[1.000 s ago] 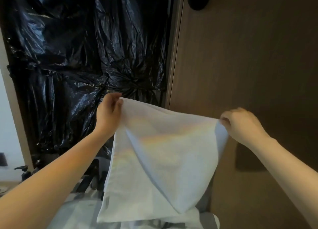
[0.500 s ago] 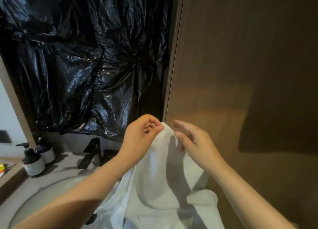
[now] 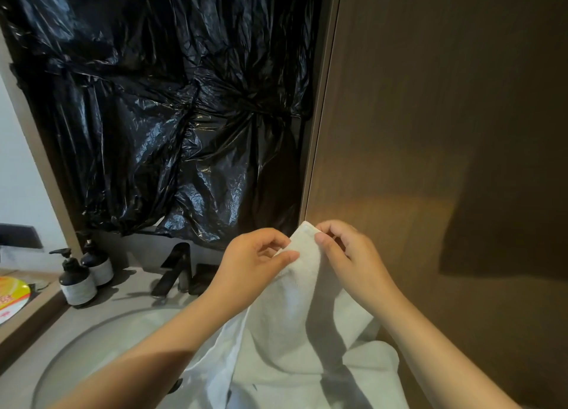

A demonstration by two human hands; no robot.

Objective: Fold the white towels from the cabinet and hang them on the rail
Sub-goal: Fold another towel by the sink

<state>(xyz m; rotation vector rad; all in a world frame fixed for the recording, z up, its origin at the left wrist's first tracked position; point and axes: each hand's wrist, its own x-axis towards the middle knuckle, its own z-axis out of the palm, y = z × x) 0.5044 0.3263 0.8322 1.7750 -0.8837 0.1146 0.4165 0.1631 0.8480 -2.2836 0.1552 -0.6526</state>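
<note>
A white towel (image 3: 295, 322) hangs doubled from its top corners, its lower part draping onto more white cloth above the sink. My left hand (image 3: 252, 262) pinches the towel's top edge between thumb and fingers. My right hand (image 3: 347, 256) pinches the same top corner from the right, fingers curled round the fabric. Both hands meet at the towel's peak, close together. No rail or open cabinet is in view.
A brown wooden panel (image 3: 430, 132) fills the right side, close behind the hands. Black plastic sheeting (image 3: 172, 116) covers the wall ahead. A black faucet (image 3: 175, 268) and two pump bottles (image 3: 76, 281) stand on the grey counter around the round sink (image 3: 92, 347).
My hands came together from holding the towel spread wide, bringing its two top corners together so it hangs doubled. The view dropped lower towards the sink.
</note>
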